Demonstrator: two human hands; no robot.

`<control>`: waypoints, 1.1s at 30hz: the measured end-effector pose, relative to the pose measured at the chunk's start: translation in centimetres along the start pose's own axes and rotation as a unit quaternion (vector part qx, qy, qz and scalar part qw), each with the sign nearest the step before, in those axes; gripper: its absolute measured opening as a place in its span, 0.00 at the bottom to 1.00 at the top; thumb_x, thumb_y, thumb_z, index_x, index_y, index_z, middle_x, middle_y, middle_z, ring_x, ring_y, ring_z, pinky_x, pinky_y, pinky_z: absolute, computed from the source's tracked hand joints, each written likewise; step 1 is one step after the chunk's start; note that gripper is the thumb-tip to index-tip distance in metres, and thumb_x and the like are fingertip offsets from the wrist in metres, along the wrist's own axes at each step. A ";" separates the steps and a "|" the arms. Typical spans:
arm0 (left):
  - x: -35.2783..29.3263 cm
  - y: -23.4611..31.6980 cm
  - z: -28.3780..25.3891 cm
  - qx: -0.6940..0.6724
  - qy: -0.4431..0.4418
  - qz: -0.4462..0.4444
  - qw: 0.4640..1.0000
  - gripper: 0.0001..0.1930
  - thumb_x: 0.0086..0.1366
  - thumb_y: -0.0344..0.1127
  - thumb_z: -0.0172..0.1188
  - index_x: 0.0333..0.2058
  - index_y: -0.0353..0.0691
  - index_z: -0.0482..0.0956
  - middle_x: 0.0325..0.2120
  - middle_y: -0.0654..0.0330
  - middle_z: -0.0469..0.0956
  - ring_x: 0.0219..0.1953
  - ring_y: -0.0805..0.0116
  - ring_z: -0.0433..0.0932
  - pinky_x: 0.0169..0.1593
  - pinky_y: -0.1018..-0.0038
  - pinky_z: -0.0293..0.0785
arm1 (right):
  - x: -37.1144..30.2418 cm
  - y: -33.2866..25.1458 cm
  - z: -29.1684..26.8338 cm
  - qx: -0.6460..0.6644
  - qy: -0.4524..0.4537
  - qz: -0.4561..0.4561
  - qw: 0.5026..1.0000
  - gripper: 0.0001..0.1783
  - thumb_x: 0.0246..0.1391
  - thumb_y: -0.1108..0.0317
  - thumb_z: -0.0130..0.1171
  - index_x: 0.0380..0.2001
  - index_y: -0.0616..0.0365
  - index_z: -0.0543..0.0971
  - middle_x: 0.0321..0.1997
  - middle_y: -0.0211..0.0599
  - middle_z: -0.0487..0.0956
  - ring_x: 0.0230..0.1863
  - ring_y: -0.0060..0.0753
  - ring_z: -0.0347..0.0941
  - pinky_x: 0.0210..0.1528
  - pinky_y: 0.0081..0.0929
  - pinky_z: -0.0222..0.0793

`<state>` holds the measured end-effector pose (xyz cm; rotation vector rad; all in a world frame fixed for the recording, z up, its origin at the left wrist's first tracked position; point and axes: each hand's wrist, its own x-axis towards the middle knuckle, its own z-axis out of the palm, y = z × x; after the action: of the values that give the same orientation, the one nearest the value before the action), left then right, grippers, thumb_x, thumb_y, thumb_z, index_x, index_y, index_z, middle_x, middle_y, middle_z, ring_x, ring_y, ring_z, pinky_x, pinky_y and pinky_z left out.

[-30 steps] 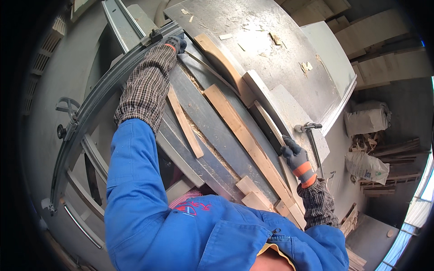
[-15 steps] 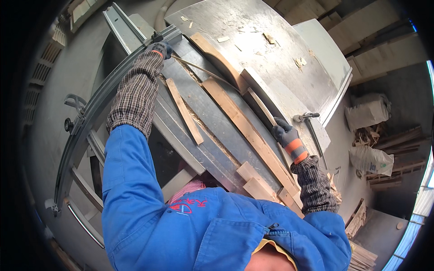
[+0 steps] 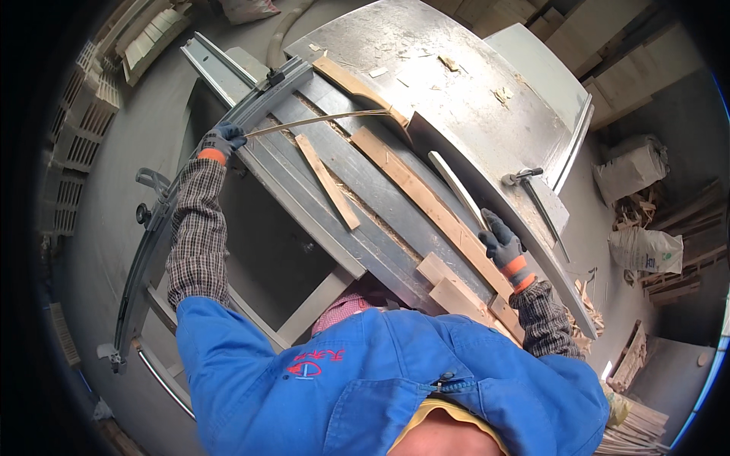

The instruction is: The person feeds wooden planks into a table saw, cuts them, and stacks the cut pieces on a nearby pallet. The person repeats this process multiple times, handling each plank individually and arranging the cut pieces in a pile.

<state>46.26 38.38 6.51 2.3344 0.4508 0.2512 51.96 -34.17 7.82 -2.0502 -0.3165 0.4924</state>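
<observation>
Both my hands wear dark grey gloves with orange cuffs. My left hand (image 3: 221,140), at the left edge of the metal saw table (image 3: 304,171), is closed on one end of a thin wooden strip (image 3: 319,118). The strip reaches across the table, its far end at a curved wooden piece (image 3: 353,82) lying near the back. On the right, my right hand (image 3: 502,242) is closed around the near end of a narrow wooden stick (image 3: 456,185), which points away from me beside the dark fence (image 3: 494,194). A long board (image 3: 418,197) lies left of the stick.
A short loose strip (image 3: 327,181) and sawdust lie on the table's left part. Short wood blocks (image 3: 456,292) sit close to my body. A hammer (image 3: 528,186) rests right of the fence. A rail (image 3: 148,243) curves along the left; filled sacks (image 3: 631,171) stand right.
My left hand has moved left and toward me, drawing the thin strip across the table. My right hand still holds the stick. The whole view has shifted slightly.
</observation>
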 end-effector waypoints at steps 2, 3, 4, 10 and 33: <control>-4.0 0.4 0.6 -0.034 -0.005 -0.026 0.999 0.08 0.52 0.27 0.70 0.32 0.37 0.84 0.27 0.63 0.78 0.33 0.71 0.77 0.40 0.75 0.75 | -4.8 1.1 1.1 -0.001 -0.029 0.014 0.999 0.33 0.55 0.63 0.63 0.63 0.58 0.68 0.65 0.46 0.70 0.65 0.34 0.65 0.65 0.28 0.59; -4.2 4.7 3.0 -0.079 -0.054 -0.067 0.993 0.09 0.52 0.27 0.71 0.32 0.34 0.82 0.27 0.64 0.81 0.32 0.75 0.77 0.36 0.77 0.74 | -7.5 3.1 1.0 -0.082 -0.031 0.000 0.996 0.36 0.54 0.63 0.65 0.65 0.55 0.65 0.62 0.37 0.73 0.52 0.28 0.73 0.46 0.21 0.72; -6.5 3.7 4.1 -0.107 -0.039 -0.050 0.992 0.10 0.53 0.28 0.71 0.34 0.34 0.82 0.27 0.64 0.80 0.32 0.75 0.77 0.38 0.77 0.74 | -8.8 3.7 1.6 -0.141 -0.046 -0.036 0.988 0.37 0.53 0.62 0.66 0.65 0.54 0.66 0.62 0.40 0.72 0.53 0.34 0.73 0.49 0.26 0.72; -18.2 18.7 16.6 -0.117 -0.140 0.007 0.983 0.10 0.54 0.31 0.72 0.30 0.32 0.81 0.28 0.64 0.79 0.31 0.76 0.76 0.38 0.77 0.73 | -12.8 3.5 4.1 -0.252 0.068 -0.080 0.962 0.37 0.46 0.48 0.68 0.57 0.54 0.73 0.54 0.48 0.75 0.54 0.50 0.72 0.57 0.41 0.68; -36.4 17.4 19.7 -0.210 -0.204 -0.080 0.953 0.10 0.62 0.26 0.60 0.43 0.38 0.79 0.28 0.67 0.77 0.21 0.83 0.67 0.24 0.84 0.65 | -44.6 28.4 -38.6 0.367 0.831 0.118 0.401 0.31 0.51 0.36 0.59 0.24 0.59 0.80 0.14 0.28 0.72 0.09 0.25 0.60 0.12 0.25 0.61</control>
<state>23.10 0.04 2.87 1.8548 0.3360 -0.1983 31.11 -96.19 10.17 -0.8010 1.2201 -1.1972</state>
